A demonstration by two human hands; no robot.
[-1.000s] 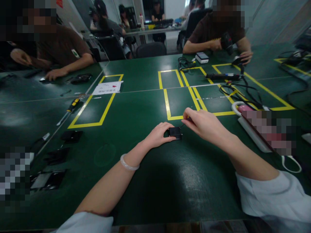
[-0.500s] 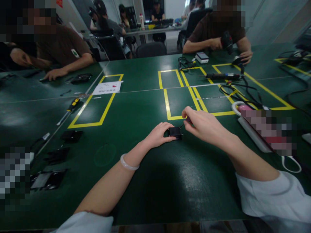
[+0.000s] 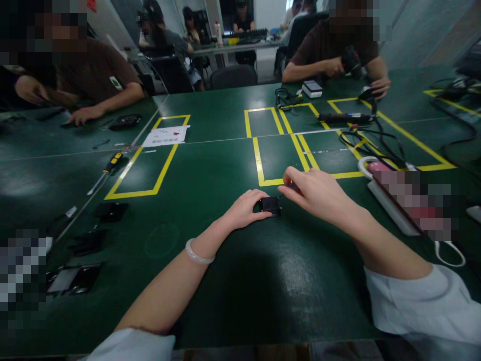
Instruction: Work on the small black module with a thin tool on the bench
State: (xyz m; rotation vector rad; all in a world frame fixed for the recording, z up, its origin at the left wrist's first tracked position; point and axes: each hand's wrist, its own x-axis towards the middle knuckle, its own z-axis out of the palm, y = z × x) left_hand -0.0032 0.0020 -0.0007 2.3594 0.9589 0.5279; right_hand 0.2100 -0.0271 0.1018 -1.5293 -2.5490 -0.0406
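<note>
Thumb and fingers of my left hand (image 3: 246, 209) grip a small black box-shaped part (image 3: 270, 205) at its left side, low at the green table. Tiny shiny screw-like points stand out on the part's right side. My right hand (image 3: 313, 193) is closed just to the right, pinching a thin dark tool (image 3: 280, 195) whose tip reaches the part's upper right corner. Most of that tool is hidden by the fingers, so its exact kind cannot be made out.
Several black parts (image 3: 111, 210) lie at the left, below a yellow-black screwdriver (image 3: 114, 161). A pink case with a strap (image 3: 409, 200) and a corded black tool (image 3: 345, 118) lie right. Across the table, one person holds a power drill (image 3: 352, 62); another works at left.
The right fingers have shifted slightly and their pinch on the thin tool looks turned a little. My left hand and the black part stay in place.
</note>
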